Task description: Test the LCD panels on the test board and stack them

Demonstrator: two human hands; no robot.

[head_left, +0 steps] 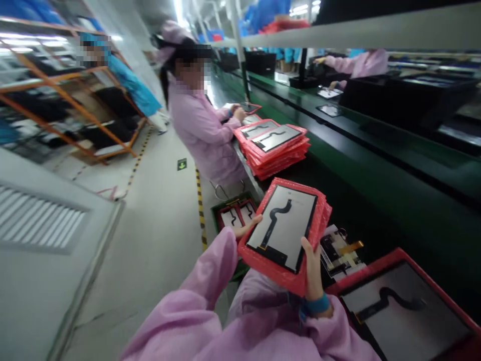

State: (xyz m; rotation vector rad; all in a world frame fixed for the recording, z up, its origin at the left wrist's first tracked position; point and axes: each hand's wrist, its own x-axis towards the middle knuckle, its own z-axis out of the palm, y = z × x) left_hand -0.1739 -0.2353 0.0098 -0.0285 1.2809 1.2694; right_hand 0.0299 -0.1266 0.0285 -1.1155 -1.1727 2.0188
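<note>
A small stack of red bubble-wrap sheets (319, 210) with a display panel (296, 213) on top is held between my two hands over my lap. The panel is silver-grey with a curved black flex cable and a dark strip along its near edge. My left hand (246, 228) grips the left side, thumb on top and fingers hidden underneath. On the right edge my right hand (312, 265) presses its thumb on the panel, the other fingers largely out of sight; a blue band circles that wrist.
Another display panel (409, 311) on red wrap lies at the lower right, beside a circuit part with an orange flex (341, 253). A tall stack of red-wrapped panels (278, 150) stands ahead. A green crate (218, 215) holds panels at lower left. A co-worker (206, 120) sits close by.
</note>
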